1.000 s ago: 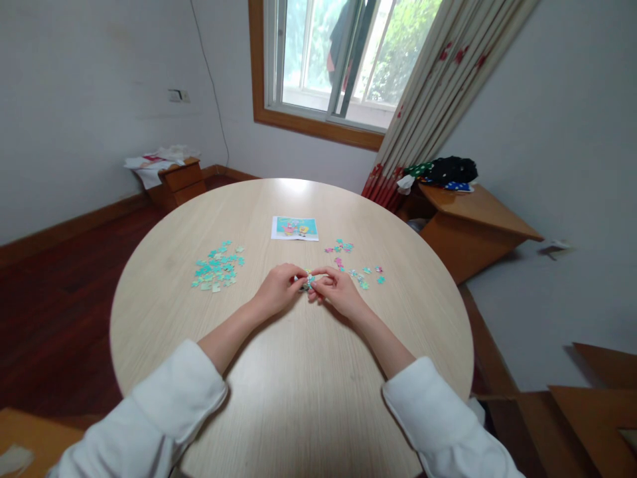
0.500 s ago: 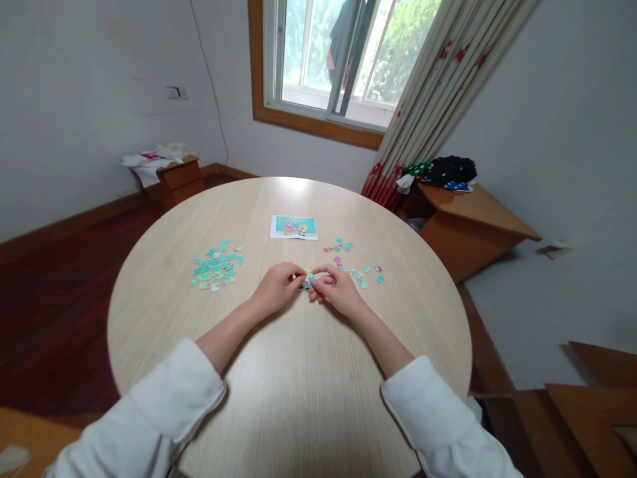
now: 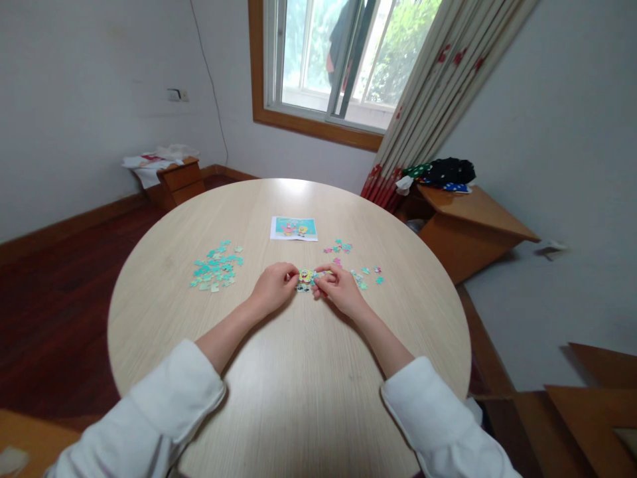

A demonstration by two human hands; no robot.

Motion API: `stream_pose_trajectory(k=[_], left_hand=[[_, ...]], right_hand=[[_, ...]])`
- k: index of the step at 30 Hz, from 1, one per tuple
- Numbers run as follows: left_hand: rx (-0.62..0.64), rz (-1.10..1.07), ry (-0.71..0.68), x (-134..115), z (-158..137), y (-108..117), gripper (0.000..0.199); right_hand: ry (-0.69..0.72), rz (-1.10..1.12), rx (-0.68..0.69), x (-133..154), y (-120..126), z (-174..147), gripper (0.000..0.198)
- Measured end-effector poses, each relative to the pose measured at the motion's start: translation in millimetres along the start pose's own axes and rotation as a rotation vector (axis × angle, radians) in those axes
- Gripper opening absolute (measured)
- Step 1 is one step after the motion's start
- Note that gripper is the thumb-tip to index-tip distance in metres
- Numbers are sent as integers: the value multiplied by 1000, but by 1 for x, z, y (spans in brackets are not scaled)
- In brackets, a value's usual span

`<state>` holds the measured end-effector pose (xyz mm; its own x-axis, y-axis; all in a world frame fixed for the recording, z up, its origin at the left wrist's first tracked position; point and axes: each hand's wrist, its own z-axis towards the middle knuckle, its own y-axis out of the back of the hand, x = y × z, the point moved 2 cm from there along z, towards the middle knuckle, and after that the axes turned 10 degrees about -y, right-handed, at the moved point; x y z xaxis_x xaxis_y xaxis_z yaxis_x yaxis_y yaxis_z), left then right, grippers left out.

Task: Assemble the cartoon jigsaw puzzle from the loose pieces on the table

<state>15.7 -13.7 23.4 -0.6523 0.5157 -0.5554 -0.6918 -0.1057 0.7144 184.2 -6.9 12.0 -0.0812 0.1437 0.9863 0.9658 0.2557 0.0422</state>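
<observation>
The round table (image 3: 298, 398) has a smooth, pale top with fine wood grain and a curved rim. Toward its middle lies a small joined patch of puzzle pieces (image 3: 305, 277), flat, glossy and mostly yellow, with ragged knobbed edges. A loose heap of thin pieces (image 3: 216, 267), teal and pale green, spreads near the table's left edge; a sparser scatter (image 3: 343, 247) in pink and teal lies toward the right edge, partly hidden behind the right hand (image 3: 341, 290). Nearer the far edge rests a flat printed sheet (image 3: 296, 228) with a white border. Beyond that edge are a window (image 3: 338, 60) with a wooden frame and a pleated curtain (image 3: 423, 86).

Both forearms reach in from the near edge, their white sleeves (image 3: 174, 378) pushed back. The left hand (image 3: 275, 287) bends its fingers at the patch's left side, the right at its right side; both grips are narrow, but I cannot tell whether either pinches a piece.
</observation>
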Motion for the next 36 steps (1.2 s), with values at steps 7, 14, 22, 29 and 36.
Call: stream_pose_trajectory(k=[7,14,22,29,36], left_hand=[[43,72,47,6,0,1,15],[58,121,4,9,1,0,13],[80,131,13,12,0,-3,14],[103,113,18,9,0,-1,13],[106,94,24,9,0,-2,11]], right_hand=[[62,-70,-66,-2,5,2,36],[116,-140,-107,-6,12,7,36],[188,-191,-145,-8,15,9,30],[191,-250,-154,-6,15,8,31],[196,-285,-172,-6,16,8,33]])
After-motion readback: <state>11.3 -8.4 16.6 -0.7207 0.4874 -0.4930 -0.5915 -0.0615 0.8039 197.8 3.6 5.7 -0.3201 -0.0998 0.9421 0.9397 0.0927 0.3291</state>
